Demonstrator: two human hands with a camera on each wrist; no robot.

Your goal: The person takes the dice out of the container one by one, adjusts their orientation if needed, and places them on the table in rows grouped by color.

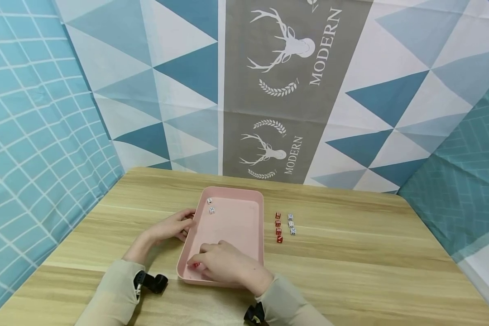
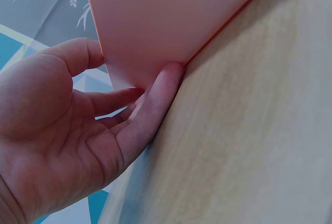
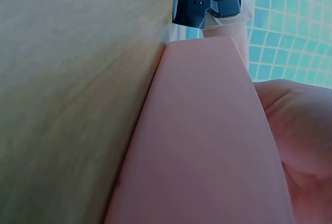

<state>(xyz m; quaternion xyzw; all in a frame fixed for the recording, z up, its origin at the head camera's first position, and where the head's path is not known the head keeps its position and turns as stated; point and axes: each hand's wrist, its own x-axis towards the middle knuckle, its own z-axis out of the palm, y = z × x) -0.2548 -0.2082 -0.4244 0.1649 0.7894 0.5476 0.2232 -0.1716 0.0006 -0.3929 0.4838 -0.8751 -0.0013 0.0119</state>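
A pink tray (image 1: 232, 194) lies on the wooden table. My left hand (image 1: 173, 226) rests against its left side; in the left wrist view the thumb touches the rim and other fingers (image 2: 161, 86) press the outer wall. Inside the tray's near left corner, my right hand (image 1: 226, 265) has its fingers curled down at a red die (image 1: 196, 264), which seems pinched and is partly covered. Two white dice, one die (image 1: 209, 200) behind the other die (image 1: 212, 210), sit at the tray's far left. The right wrist view shows the tray's outer wall (image 3: 202, 130), hiding the right fingertips.
Right of the tray stands a column of several red dice (image 1: 278, 223). Beside it is a shorter column of three white dice (image 1: 291, 224). Patterned cloth (image 1: 187, 90) hangs behind the table (image 1: 350, 262), with blue tiled cloth (image 1: 32, 113) at the left.
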